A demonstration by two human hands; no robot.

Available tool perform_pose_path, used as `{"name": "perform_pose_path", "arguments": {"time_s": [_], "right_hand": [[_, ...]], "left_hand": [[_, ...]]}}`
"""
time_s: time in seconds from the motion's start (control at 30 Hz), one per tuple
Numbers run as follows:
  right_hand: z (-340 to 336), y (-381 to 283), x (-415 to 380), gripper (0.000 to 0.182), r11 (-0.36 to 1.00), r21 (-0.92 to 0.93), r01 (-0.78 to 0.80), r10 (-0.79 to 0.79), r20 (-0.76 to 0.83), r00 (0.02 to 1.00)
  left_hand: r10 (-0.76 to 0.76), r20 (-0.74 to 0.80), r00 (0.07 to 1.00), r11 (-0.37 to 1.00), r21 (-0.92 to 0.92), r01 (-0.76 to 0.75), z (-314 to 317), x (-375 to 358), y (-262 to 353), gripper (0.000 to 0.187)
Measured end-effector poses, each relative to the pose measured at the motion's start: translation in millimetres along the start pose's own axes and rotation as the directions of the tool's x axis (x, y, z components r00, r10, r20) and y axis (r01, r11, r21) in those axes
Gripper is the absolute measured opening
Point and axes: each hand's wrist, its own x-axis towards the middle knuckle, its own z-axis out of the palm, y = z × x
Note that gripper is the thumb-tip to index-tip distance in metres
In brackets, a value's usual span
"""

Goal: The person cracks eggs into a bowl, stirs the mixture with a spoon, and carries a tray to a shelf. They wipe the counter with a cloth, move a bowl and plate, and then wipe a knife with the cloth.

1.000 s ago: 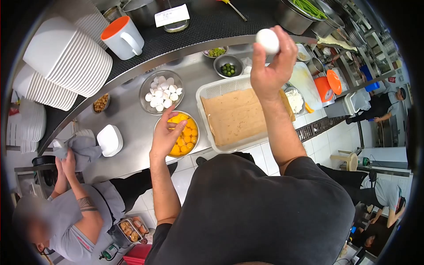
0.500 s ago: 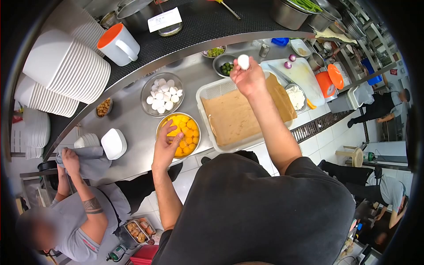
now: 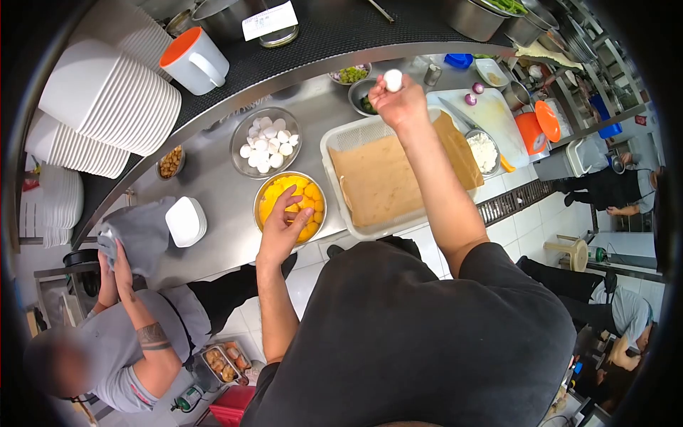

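From here I see the right hand [image 3: 403, 105] gripping a white egg [image 3: 393, 80]; the left hand [image 3: 283, 231], loosely open and apparently empty, is over the yolk bowl [image 3: 326, 205]. The paper slip's [image 3: 269, 21] print is too small to read.

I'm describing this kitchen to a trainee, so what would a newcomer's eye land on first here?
Probably the round metal bowl of bright yellow egg yolks at the counter's near edge, under the left hand. Just beyond it, a clear round bowl holds white eggshells. The right hand holds up a white egg above the counter.
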Motion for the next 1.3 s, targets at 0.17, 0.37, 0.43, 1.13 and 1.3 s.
{"name": "perform_pose_path", "arguments": {"time_s": [0.17, 0.37, 0.43, 1.13, 1.3], "right_hand": [[31, -2, -25, 0.041, 0.999, 0.027, 0.042, -0.045, 0.136, 0.990], [11, 6, -6, 0.039, 1.000, 0.005, -0.031, 0.030, 0.094, 0.995], [24, 2, -14, 0.039, 0.999, 0.030, -0.026, 0.022, 0.146, 0.989], [-26, 50, -39, 0.035, 0.960, -0.266, -0.086, 0.108, 0.069, 0.992], [-40, 105, -78, 0.031, 0.741, -0.609, -0.283, 0.489, 0.201, 0.849]], "left_hand": [[-0.027, 0.000, 1.000, 1.000, 0.010, 0.027, -2, -2, -7, 0.064], [-0.011, 0.007, 1.000, 1.000, -0.019, 0.011, 5, -2, -4, 0.063], [-0.007, 0.008, 1.000, 0.999, -0.032, 0.007, 7, -3, -6, 0.063], [-0.019, -0.022, 1.000, 0.998, -0.066, 0.018, 7, -7, -11, 0.062], [0.157, -0.168, 0.973, 0.981, -0.090, -0.173, -3, -3, -11, 0.061]]}}
